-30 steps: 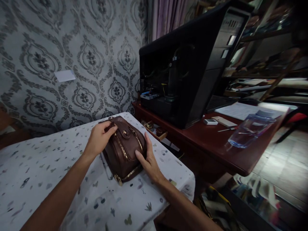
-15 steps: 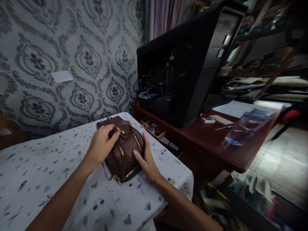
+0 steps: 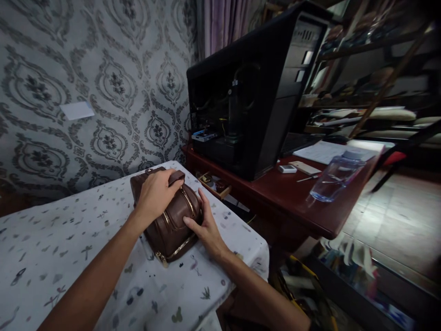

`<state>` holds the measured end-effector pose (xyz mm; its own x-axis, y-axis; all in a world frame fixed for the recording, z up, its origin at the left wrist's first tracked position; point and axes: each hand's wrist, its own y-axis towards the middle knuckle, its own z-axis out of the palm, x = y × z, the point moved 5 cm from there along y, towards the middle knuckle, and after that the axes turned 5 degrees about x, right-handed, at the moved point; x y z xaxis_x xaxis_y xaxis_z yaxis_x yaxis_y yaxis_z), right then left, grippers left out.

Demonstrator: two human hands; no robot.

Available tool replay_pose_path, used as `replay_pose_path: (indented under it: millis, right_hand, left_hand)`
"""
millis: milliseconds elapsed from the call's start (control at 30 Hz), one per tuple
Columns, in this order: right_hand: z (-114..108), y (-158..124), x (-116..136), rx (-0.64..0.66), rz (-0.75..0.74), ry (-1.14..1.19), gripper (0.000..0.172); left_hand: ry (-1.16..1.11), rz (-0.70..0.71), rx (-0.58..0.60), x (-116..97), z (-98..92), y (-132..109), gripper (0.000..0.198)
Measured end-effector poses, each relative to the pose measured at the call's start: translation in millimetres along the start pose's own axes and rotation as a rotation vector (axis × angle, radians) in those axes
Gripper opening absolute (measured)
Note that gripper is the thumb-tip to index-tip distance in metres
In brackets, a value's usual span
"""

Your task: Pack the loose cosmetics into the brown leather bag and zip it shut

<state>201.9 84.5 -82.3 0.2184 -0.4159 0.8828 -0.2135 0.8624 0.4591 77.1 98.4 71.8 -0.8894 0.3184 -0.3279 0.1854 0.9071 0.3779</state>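
Observation:
A brown leather bag [image 3: 177, 213] with gold zippers lies on the patterned white tablecloth [image 3: 103, 262]. My left hand [image 3: 157, 193] reaches over its top and pinches the lifted strap tab [image 3: 177, 177] between thumb and fingers. Part of the tab is hidden by those fingers. On the bag's right side, my right hand [image 3: 206, 227] grips it, thumb on the front face and fingers along the far edge. A zipper pull [image 3: 161, 259] hangs at the bag's near left corner.
Right of the cloth stands a red-brown desk [image 3: 292, 202] bearing a black computer case [image 3: 265, 115], a clear water bottle [image 3: 336, 179], papers [image 3: 324, 151] and a small white box [image 3: 287, 169]. Below the case, a small drawer [image 3: 215, 186] is pulled out. A patterned wall [image 3: 113, 92] rises behind.
My left hand has shifted over the bag's top, and the strap tab has risen from the bag's surface. My right hand keeps its hold. The whole view has turned slightly right.

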Motion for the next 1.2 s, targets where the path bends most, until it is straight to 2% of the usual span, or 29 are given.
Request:
replay_pose_path:
  millis: [167,367,533,667,900,1000,1200]
  right_hand:
    - [0.1,1.3,-4.0,-0.059,0.041,0.088,0.098]
    - [2.7,0.0,-0.1,-0.016,0.009,0.058,0.095]
    - [0.6,-0.5,3.4,-0.025,-0.103,-0.121,0.084]
    - [1.2,-2.5,6.9,-0.04,-0.207,-0.279,0.072]
    - [3.3,-16.6,21.9,-0.28,-0.433,-0.684,0.041]
    - [8.7,-20.4,33.2,-0.281,-0.545,-0.81,0.045]
    - [16.0,-21.8,42.8,-0.235,-0.601,-0.88,0.056]
  left_hand:
    - [-0.076,-0.002,-0.039,0.3,0.6,-0.2,0.013]
    - [-0.139,0.002,-0.07,-4.0,1.2,-3.1,0.013]
    - [-0.139,0.051,-0.056,-15.7,7.9,-13.5,0.017]
    - [-0.224,0.055,-0.02,-15.8,11.8,-15.6,0.017]
    - [-0.169,0.053,-0.011,-2.8,-0.6,-10.4,0.022]
    - [-0.209,0.064,0.009,6.1,-13.0,-12.4,0.022]
    - [-0.066,-0.001,0.071,21.4,-25.8,-25.8,0.031]
